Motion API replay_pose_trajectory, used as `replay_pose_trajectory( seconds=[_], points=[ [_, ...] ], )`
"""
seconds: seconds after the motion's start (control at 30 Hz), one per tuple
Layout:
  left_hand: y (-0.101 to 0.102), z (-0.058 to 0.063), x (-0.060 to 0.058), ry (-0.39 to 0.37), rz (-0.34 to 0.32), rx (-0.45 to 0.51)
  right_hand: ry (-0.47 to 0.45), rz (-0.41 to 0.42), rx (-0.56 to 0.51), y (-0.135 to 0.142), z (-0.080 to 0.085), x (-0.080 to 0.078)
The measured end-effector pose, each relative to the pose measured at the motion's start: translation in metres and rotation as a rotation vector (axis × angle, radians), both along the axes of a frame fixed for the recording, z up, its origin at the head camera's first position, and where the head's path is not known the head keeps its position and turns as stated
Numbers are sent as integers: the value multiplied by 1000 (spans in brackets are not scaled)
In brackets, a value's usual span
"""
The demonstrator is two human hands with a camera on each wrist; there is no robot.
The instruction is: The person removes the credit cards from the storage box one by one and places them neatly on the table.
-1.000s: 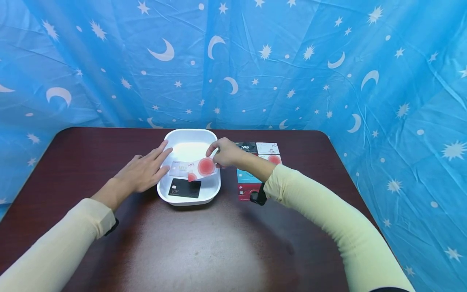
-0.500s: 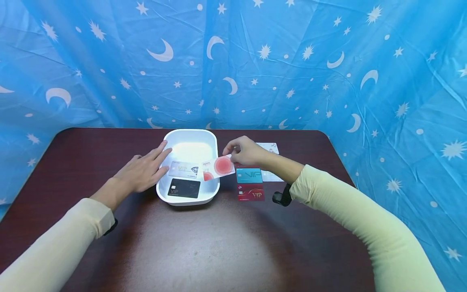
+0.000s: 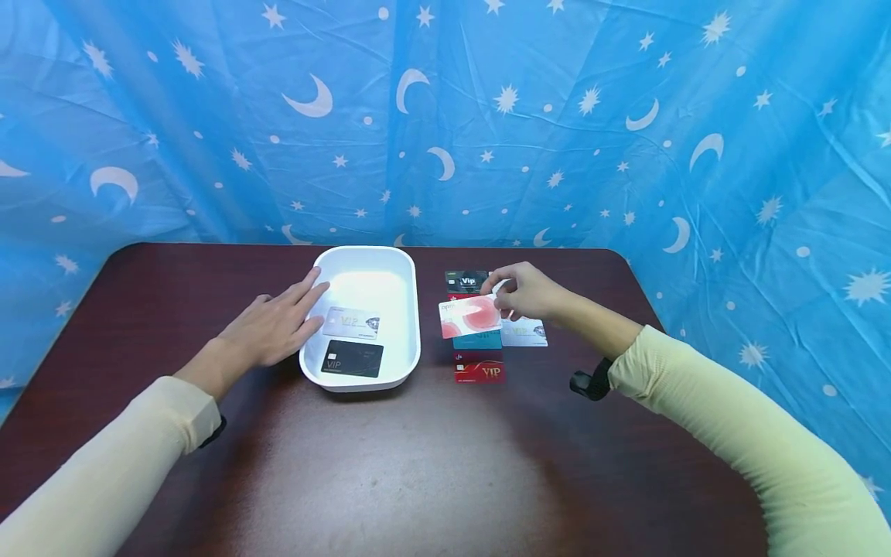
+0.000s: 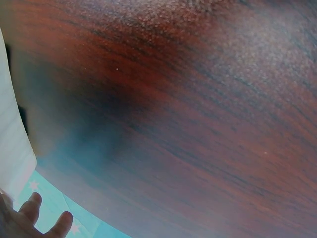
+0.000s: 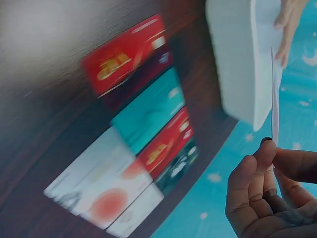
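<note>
My right hand [image 3: 532,292] pinches a white card with red circles [image 3: 461,317] by its right edge and holds it over the rows of cards on the table. In the right wrist view that card [image 5: 275,99] shows nearly edge-on between thumb and fingers. My left hand [image 3: 274,325], fingers straight and spread, rests at the left rim of a white tray [image 3: 365,271]. Inside the tray lie a silvery white VIP card [image 3: 353,323] and a black VIP card [image 3: 352,359]. Only a few left fingertips [image 4: 62,224] show in the left wrist view.
Right of the tray lie a black Vip card [image 3: 465,280], a teal card [image 5: 151,111], a dark red VIP card [image 3: 479,367] and a white VIP card [image 3: 527,333]. Another red-circle card [image 5: 110,204] lies among them. A blue curtain [image 3: 445,116] hangs behind the brown table [image 3: 390,472].
My right hand has carried the red-circle card rightward, from above the tray to above the cards on the table. The left hand has stayed at the tray's rim.
</note>
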State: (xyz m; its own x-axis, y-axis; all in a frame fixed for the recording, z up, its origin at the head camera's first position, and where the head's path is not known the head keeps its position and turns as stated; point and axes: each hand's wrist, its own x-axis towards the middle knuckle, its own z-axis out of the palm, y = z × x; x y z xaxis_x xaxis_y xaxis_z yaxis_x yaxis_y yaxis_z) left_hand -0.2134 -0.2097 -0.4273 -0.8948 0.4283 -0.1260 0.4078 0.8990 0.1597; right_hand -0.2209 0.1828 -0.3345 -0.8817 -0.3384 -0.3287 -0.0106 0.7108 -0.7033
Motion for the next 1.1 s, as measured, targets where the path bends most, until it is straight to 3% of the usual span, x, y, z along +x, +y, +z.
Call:
replay_pose_trajectory(
  seconds=[0.33, 0.67, 1.1],
  points=[
    [1, 1, 0, -3, 0, 2, -26, -65, 83, 43, -19, 9],
    [0, 1, 0, 3, -1, 8, -52, -100, 86, 73, -37, 20],
    [1, 1, 0, -1, -1, 8, -70, -125, 116, 94, -58, 25]
  ],
)
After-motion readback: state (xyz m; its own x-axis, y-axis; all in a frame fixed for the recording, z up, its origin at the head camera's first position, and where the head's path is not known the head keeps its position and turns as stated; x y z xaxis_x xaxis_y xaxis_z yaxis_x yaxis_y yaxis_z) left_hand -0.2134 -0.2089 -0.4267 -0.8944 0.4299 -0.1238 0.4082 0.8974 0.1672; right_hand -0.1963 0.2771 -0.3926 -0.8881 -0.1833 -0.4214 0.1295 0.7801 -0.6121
